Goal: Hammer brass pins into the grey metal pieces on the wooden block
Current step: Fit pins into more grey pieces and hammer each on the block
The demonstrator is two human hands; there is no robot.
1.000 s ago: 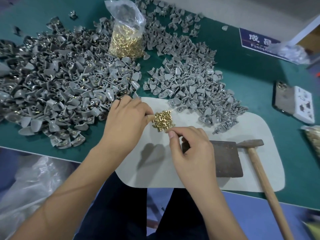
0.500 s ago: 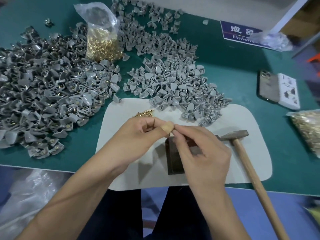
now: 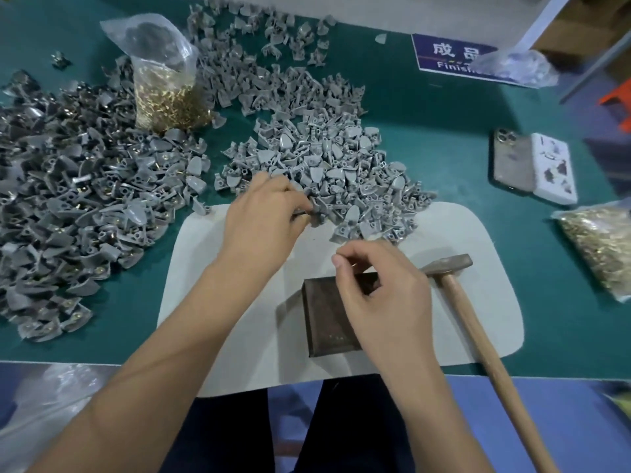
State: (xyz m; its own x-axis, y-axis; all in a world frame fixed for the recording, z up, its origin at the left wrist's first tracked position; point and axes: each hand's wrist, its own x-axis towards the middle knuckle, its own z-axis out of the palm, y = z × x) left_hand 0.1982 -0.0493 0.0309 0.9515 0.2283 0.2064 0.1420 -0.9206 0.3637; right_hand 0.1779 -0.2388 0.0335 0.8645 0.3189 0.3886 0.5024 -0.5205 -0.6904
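At centre frame, the left hand [image 3: 264, 216] reaches to the near edge of the middle heap of grey metal pieces [image 3: 321, 158], fingers curled and pinching one small piece at that edge; the piece itself is blurred. Lower and to the right, the right hand [image 3: 382, 291] hovers over the wooden block [image 3: 324, 319], thumb and forefinger pressed together as if pinching something tiny; what they hold cannot be told. The block is dark, square and flat-topped, with worn edges, and lies on a pale mat [image 3: 239, 302] with rounded corners and a felt-like surface. Just right of the block lies a hammer [image 3: 478, 336], dull metal head on the mat, smooth light wooden handle running to the lower right corner, untouched by either hand.

At left of frame, a second, larger heap of grey pieces [image 3: 68, 199] shows brass glints among the matte, shield-shaped castings. A clear plastic bag of brass pins [image 3: 164, 93] stands at upper left between the heaps. Another bag of pins [image 3: 601, 247] lies at the right edge. A phone [image 3: 512, 162] and a white case [image 3: 555, 169] sit side by side at upper right on the green table [image 3: 444, 131].
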